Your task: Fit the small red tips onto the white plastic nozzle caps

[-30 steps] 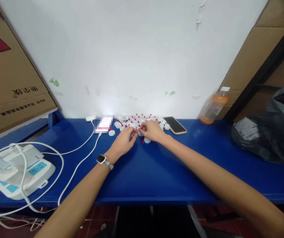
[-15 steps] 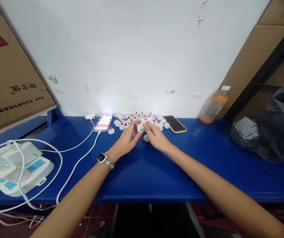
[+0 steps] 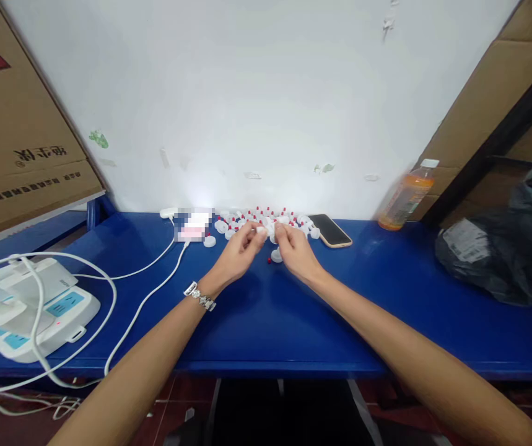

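The glossy blue rectangular desk (image 3: 293,322) supports all items listed. A crumpled black plastic bag with a white label (image 3: 493,241) occupies the desk's right end. A white plastic power strip with light-blue socket panels (image 3: 80,313) lies at the desk's left end. The left hand (image 3: 239,251) and the right hand (image 3: 299,253) are positioned over the desk's rear middle. A clear bottle of orange liquid (image 3: 407,197) stands at the desk's rear edge, right of its middle. A black-screened phone in a pale case (image 3: 331,229) lies at the desk's rear, just right of its middle. Round white plastic caps with red tips (image 3: 251,218) cluster along the desk's rear middle. The fingers of both hands pinch a small white plastic piece (image 3: 269,229) above the desk's rear middle; its outline is blurred.
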Available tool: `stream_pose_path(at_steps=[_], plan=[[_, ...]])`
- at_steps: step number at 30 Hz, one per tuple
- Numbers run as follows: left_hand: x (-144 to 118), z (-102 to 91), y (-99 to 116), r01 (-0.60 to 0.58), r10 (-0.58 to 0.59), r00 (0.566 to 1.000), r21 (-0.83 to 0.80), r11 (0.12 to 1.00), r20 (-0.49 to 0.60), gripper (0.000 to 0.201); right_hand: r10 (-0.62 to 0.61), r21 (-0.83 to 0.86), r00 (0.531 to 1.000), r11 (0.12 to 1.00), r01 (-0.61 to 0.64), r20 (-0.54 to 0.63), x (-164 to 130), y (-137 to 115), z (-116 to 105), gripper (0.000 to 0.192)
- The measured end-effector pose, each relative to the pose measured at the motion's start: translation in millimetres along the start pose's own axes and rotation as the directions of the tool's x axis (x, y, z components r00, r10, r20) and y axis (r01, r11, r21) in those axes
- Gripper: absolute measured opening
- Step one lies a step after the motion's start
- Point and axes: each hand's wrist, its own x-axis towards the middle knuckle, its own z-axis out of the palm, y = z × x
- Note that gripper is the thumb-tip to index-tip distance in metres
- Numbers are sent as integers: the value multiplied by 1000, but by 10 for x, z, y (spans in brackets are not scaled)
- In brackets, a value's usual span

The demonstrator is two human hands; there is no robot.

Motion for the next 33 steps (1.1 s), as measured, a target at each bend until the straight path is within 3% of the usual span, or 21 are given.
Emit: stream_pose_path(at_steps=[2,4,8,11,15,24,29,33], plan=[[17,-87,-12,18,-24,997,-76,997,-76,42,17,-13,998,1000,-17,-59,30,48,-104,48],[19,-167,-25,33,-32,997,11,999,-69,40,27,-47,999,999,-28,-32,60,114,-188,46],[-25,-236,-42,19,-65,986,288,957,152,36,-58,-223,969,968,114,240,85,211,-162,31],[-60,-265,-48,-1,-87,963,328,945,254,31,-70,-367,948,911,187,310,86,217,-62,20],[-71,-311,-61,3,-143,936,398,917,322,26,-6,-437,948,887,152,318,88,217,-50,21],[-55,-304,-147,-23,-158,927,470,882,341,31,6,-354,966,931,89,258,85,322,-141,19],[-64,-311,-222,-118,-99,932,548,828,349,36,-9,-356,968,929,100,249,76,313,-130,18],[-61,-343,-158,-55,-141,936,533,845,321,47,-30,-374,963,918,133,269,133,271,-105,19]])
